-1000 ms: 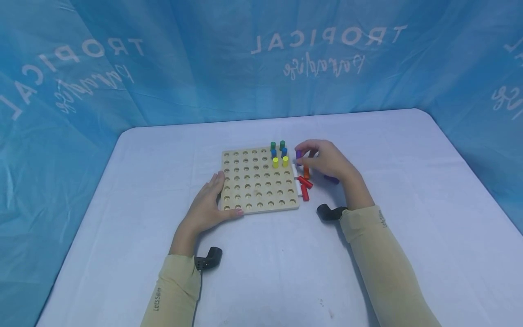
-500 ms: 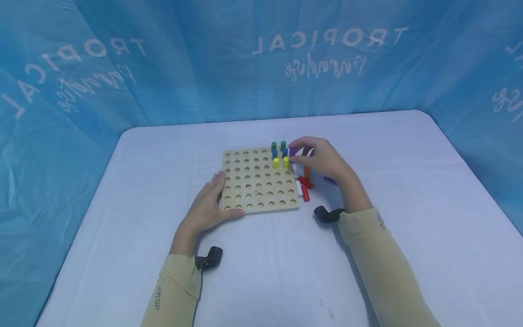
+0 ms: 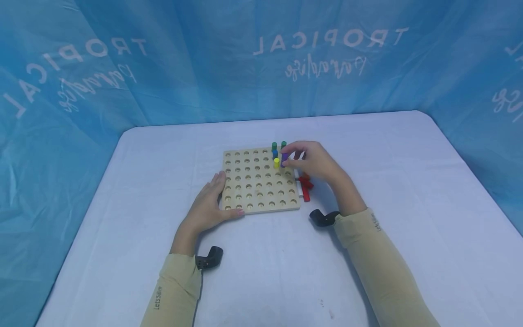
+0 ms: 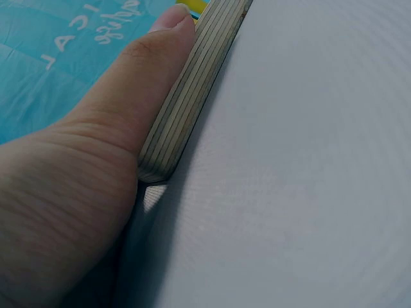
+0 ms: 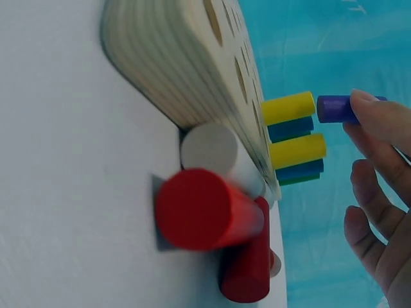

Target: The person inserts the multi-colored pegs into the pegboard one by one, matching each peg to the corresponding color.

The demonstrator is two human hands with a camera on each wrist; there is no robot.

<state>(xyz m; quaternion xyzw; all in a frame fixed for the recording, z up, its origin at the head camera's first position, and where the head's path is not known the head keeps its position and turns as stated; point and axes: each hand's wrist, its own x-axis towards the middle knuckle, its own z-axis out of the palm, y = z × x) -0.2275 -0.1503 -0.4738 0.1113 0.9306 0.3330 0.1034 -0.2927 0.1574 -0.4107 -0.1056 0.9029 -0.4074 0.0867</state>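
Observation:
A wooden pegboard (image 3: 257,181) with rows of round holes lies on the table. My left hand (image 3: 208,204) rests at its near left corner, the straight thumb (image 4: 138,83) along the front edge and the fingers by the left side. Over the board's right part, my right hand (image 3: 312,161) pinches a purple peg (image 5: 337,109) between thumb and index finger. In the right wrist view this peg is just off the tip of a standing yellow peg (image 5: 289,108). Green pegs (image 3: 274,145), blue pegs (image 5: 298,170) and another yellow peg (image 5: 298,151) stand in the board.
Red pegs (image 3: 306,193) and white pegs (image 3: 300,188) lie against the board's right edge, with an orange peg (image 3: 306,175) partly hidden by my right hand. A white cloth (image 3: 261,272) covers the table. Behind it hangs a blue printed curtain (image 3: 204,81).
My right hand has carried the purple peg leftward from beside the board to above its right part, now hiding a blue and a yellow peg in the head view. The left hand stays put.

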